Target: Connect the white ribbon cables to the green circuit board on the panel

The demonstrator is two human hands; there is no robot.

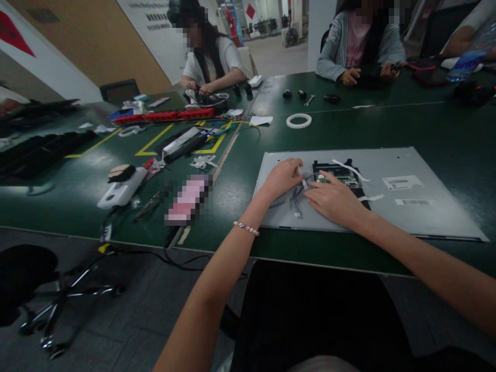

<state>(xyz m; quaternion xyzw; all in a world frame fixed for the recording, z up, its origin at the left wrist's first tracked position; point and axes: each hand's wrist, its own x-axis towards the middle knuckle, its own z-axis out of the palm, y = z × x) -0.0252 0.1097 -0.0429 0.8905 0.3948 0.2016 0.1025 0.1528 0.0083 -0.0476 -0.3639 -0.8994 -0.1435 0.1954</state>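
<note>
A flat grey metal panel (383,206) lies on the table in front of me, with a black bracket and a green circuit board (351,181) at its middle. Grey cables (296,199) run out from the board, and a loose white connector hangs at one end over the panel. My left hand (282,180), a beaded bracelet on its wrist, closes its fingertips on the cables near a small white tape band. From the other side my right hand (335,200) grips the same bundle, its index finger reaching toward the board. White tape strips (354,170) stick up from the bracket.
Left of the panel lie a phone (189,199), tweezers (147,206), a white power strip (122,186) and crumpled tape scraps (203,161). A tape roll (298,121) sits beyond the panel. Two co-workers handle things across the table; a wrench (309,100) lies near them.
</note>
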